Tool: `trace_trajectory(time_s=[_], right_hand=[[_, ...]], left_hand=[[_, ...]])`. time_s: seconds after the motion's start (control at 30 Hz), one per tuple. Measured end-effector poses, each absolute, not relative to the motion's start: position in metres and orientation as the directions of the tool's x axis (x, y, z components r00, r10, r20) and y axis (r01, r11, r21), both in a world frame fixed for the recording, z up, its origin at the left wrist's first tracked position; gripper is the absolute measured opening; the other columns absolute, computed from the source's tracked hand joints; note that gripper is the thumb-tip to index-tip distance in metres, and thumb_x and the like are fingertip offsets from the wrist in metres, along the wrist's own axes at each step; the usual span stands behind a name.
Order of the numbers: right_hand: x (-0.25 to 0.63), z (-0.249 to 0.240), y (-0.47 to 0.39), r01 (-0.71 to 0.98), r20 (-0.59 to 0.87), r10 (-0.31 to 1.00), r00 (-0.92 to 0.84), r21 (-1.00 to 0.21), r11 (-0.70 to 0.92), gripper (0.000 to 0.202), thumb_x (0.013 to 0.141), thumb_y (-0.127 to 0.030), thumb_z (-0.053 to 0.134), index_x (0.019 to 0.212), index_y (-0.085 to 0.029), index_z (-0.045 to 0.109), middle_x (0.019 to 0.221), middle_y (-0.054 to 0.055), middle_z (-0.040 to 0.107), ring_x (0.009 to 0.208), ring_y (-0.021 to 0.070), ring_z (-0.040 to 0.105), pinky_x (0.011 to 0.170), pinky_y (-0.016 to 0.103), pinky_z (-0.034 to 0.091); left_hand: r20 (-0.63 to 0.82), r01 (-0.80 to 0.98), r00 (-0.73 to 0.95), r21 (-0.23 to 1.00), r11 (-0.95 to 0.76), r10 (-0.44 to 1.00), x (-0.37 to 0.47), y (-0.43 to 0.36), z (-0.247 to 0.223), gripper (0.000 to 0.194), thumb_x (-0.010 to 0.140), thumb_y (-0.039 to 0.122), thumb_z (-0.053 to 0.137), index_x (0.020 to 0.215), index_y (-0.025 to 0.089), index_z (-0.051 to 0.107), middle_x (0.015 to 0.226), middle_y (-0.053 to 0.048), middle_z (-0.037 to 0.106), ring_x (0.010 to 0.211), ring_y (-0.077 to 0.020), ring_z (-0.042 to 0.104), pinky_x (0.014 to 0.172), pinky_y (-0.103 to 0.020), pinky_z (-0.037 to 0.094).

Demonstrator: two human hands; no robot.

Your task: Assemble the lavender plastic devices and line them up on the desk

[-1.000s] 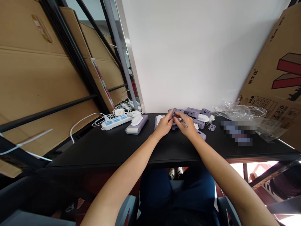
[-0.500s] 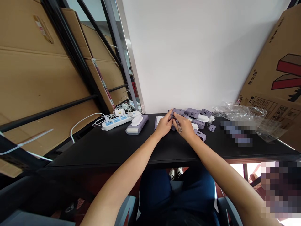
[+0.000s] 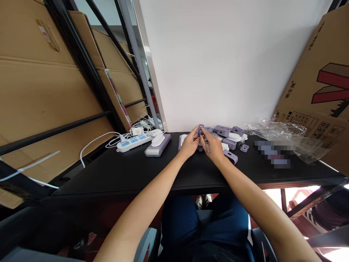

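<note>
A small purple-grey part (image 3: 201,129) is pinched between the fingertips of both hands, above the back middle of the black table (image 3: 131,173). My left hand (image 3: 190,144) is closed on its left side, my right hand (image 3: 213,145) on its right. A clear, ridged strip (image 3: 207,146) hangs under my right fingers. Behind and beside the hands lie several purple-grey casings (image 3: 223,130) and white pieces (image 3: 234,137), partly hidden by the fingers. One purple-grey casing (image 3: 230,157) sits just right of my right wrist.
To the left are a purple-grey block with a white top (image 3: 158,145) and a white power strip (image 3: 135,141) with cables. Small flat purple parts (image 3: 244,148), clear plastic wrap (image 3: 283,133) and a large cardboard box (image 3: 313,109) are on the right. A white panel (image 3: 218,65) stands behind.
The view has shifted slightly. Both hands stay together on the small part, which now shows more of its face between the fingertips.
</note>
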State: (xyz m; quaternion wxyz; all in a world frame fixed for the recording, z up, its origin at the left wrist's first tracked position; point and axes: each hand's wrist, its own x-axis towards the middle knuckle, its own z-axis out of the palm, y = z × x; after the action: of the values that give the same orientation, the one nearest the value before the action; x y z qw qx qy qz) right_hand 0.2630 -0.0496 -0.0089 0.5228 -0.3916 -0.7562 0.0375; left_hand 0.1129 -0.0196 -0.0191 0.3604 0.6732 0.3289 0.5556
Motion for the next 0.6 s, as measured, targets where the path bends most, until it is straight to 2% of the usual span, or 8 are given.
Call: trace_trajectory(time_s=[0.13, 0.2, 0.43, 0.6], right_hand=[[0.268, -0.009, -0.046, 0.503, 0.757, 0.642, -0.121, -0.511, 0.697, 0.043, 0.101, -0.044, 0.053, 0.137, -0.025, 0.069, 0.127, 0.011, 0.077, 0.112, 0.0309, 0.076, 0.099, 0.045, 0.059], [0.271, -0.008, -0.043, 0.431, 0.748, 0.656, -0.101, -0.562, 0.706, 0.040, 0.100, -0.045, 0.057, 0.132, -0.026, 0.071, 0.123, 0.009, 0.078, 0.110, 0.0289, 0.075, 0.100, 0.043, 0.058], [0.274, 0.005, -0.038, 0.187, 0.565, 0.823, 0.052, -0.815, 0.548, 0.034, 0.090, -0.049, 0.067, 0.114, -0.025, 0.073, 0.100, 0.005, 0.080, 0.094, 0.0242, 0.077, 0.084, 0.038, 0.062], [0.276, 0.009, -0.037, 0.159, 0.509, 0.860, 0.041, -0.853, 0.497, 0.035, 0.089, -0.050, 0.067, 0.112, -0.025, 0.073, 0.095, 0.004, 0.079, 0.093, 0.0241, 0.076, 0.082, 0.038, 0.061]], left_hand=[[0.483, 0.002, 0.196, 0.870, -0.493, 0.854, 0.114, -0.017, -0.020, 0.066, 0.099, 0.026, 0.059, 0.162, 0.019, 0.041, 0.129, -0.012, 0.076, 0.120, -0.0209, 0.072, 0.107, -0.037, 0.055], [0.481, -0.010, 0.199, 0.872, -0.489, 0.854, 0.114, -0.017, -0.019, 0.065, 0.099, 0.024, 0.058, 0.161, 0.019, 0.042, 0.129, -0.011, 0.076, 0.119, -0.0202, 0.072, 0.108, -0.037, 0.055], [0.408, 0.003, 0.148, 0.911, -0.412, 0.901, 0.114, -0.023, -0.009, 0.057, 0.097, 0.017, 0.055, 0.154, 0.015, 0.051, 0.118, -0.012, 0.079, 0.099, -0.0201, 0.078, 0.091, -0.037, 0.063], [0.405, 0.016, 0.133, 0.912, -0.410, 0.905, 0.114, -0.024, -0.007, 0.055, 0.097, 0.017, 0.054, 0.152, 0.016, 0.052, 0.119, -0.012, 0.079, 0.098, -0.0195, 0.077, 0.089, -0.035, 0.063]])
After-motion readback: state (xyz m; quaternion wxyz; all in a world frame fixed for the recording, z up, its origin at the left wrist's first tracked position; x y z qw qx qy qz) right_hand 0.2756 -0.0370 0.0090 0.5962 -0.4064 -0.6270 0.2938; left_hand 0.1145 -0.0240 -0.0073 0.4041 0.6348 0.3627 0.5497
